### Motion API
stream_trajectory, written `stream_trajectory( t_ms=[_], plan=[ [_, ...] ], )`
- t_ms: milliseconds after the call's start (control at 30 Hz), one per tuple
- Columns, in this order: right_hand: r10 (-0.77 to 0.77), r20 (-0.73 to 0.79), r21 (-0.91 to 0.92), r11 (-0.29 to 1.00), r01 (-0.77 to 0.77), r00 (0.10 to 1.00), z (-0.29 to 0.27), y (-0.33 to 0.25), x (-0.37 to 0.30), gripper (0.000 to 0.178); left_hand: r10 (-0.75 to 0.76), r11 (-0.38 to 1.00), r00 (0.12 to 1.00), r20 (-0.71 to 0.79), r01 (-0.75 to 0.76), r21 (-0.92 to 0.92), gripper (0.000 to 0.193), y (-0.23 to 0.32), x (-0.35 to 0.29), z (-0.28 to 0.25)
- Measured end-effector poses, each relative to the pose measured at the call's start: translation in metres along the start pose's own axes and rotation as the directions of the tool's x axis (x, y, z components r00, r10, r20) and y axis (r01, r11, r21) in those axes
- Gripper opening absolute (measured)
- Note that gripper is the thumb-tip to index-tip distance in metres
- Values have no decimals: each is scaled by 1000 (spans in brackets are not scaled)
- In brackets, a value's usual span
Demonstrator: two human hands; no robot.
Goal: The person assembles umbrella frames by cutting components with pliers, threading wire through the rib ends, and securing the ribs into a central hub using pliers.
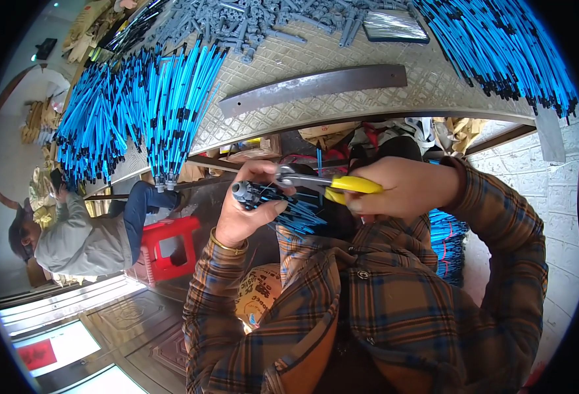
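Centre frame, the left hand [243, 213] is clenched round a bundle of blue rods [289, 209], ends fanned toward the tool. The right hand [401, 189] grips yellow-handled pliers [332, 184] tight, nose meeting the bundle's tip, seemingly to work one rod.

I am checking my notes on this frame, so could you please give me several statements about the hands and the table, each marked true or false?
1. The right hand grips yellow-handled pliers. True.
2. The left hand is empty. False: it holds a bundle of blue rods with black tips.
3. A long grey metal bar lies on the table. True.
4. The plastic stool is green. False: it is red.
5. The pliers lie on the table. False: they are held below its edge.
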State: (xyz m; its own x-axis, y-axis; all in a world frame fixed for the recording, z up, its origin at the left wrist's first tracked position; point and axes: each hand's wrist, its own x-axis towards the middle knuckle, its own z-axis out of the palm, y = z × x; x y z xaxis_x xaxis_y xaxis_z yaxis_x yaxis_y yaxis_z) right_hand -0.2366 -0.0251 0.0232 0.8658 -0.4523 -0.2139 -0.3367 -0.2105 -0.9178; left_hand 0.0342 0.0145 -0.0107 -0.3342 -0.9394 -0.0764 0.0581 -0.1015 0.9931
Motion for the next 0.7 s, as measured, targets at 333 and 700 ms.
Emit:
stream_trajectory(
  t_ms=[333, 700],
  plan=[
    [256, 269, 585, 722, -369, 928, 8, 8, 9, 29, 61, 996, 980, 187, -48, -73, 75, -2, -4, -3],
    [75, 320, 116, 986, -118, 945, -12, -15, 12, 27, -41, 997, 982, 184, 28, 75, 78, 10, -5, 2]
  ],
)
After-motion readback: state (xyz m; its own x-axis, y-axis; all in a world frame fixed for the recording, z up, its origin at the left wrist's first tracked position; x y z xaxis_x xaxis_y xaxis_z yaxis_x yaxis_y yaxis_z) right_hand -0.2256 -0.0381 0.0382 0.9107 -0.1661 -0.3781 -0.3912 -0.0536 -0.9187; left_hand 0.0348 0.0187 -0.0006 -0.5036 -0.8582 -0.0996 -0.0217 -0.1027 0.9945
